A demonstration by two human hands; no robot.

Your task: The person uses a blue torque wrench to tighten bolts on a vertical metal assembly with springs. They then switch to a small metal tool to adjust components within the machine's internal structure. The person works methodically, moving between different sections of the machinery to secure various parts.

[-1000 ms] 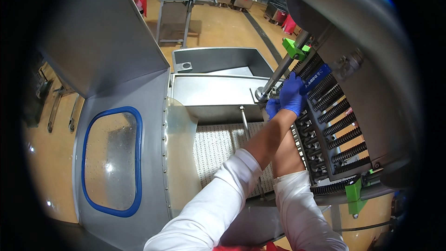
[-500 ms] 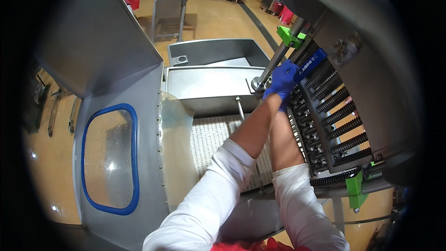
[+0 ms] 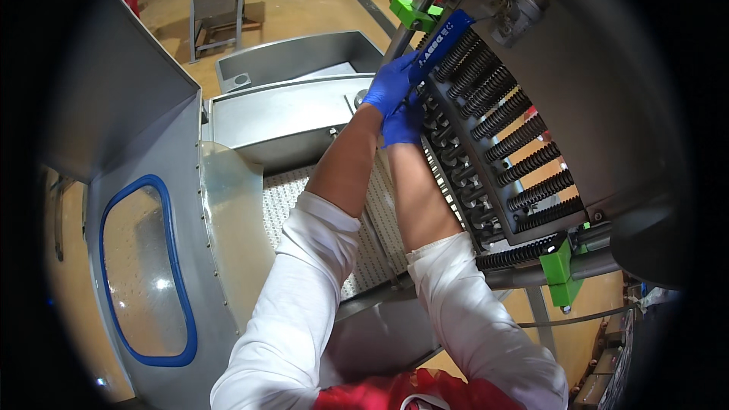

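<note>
Both my hands wear blue gloves and are close together at the left edge of a machine with a row of dark coil springs. My left hand is the farther one, its fingers closed around the lower end of a flat blue bar with white lettering. The bar slants up and to the right, over the ends of the springs. Just below, my right hand reaches to the row of dark metal hooked parts; its fingers are mostly hidden. What the right hand touches does not show.
A green clamp block sits on the upper steel rod, another green block on the lower one. Under my arms lies a white perforated belt. To the left stand a clear curved flap and a steel panel with a blue-rimmed window.
The view has shifted, so the machine and my hands appear farther left. My right hand now shows more below the left one. The blue bar stays by my left hand.
</note>
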